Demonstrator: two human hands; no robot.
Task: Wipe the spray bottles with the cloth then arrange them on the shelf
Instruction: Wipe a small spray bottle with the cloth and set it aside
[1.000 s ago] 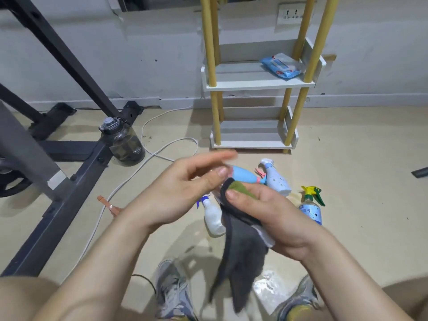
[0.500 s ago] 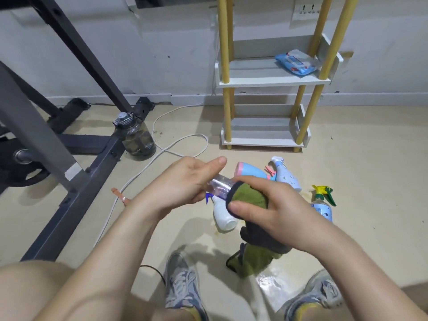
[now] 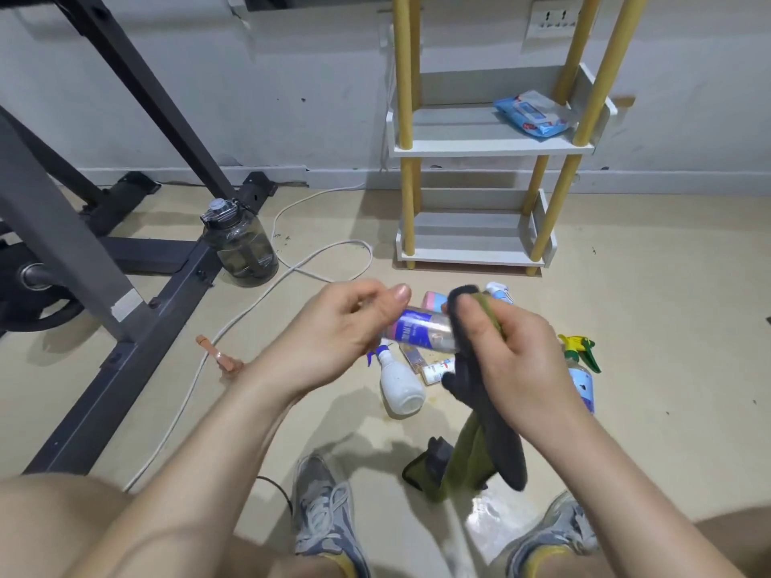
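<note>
**Left hand** [image 3: 333, 331]: fingers [image 3: 394, 294] curled round one end of a small clear bottle [image 3: 419, 330] with a blue label, held crosswise in the air above the floor [image 3: 646, 327]. Its head is hidden in the palm.

**Right hand** [image 3: 521, 360]: fingers [image 3: 475, 327] closed on the cloth [image 3: 484, 435], pressing a fold of it round the bottle's other end. The rest hangs limp, grey on one face and olive on the other, down towards the shoes [image 3: 325, 519].

**Handling:** the bottle appears light and rigid, its wall smooth and probably slick. A hold at one end, as here, leaves the barrel free for the cloth, which is soft and will mould to it.

**Below the hands:** more bottles are on the floor. There is a white spray bottle [image 3: 400, 385] on its side, a green-triggered bottle [image 3: 582, 369] partly behind the right wrist, a pink-and-blue bottle [image 3: 434, 297] and a pale spray head [image 3: 498, 290], with two small tubes [image 3: 436, 369] among them.

**Surface and room:** the floor is smooth and beige, with a glossy patch near the right shoe. Beyond stands the shelf [image 3: 492, 150], white tiers on yellow posts, against the wall [image 3: 292, 98]; its upper tier carries a blue packet [image 3: 534, 114]. To the left are a dark water jug [image 3: 240, 244], a white cable [image 3: 350, 242] and a grey exercise frame [image 3: 62, 235].
</note>
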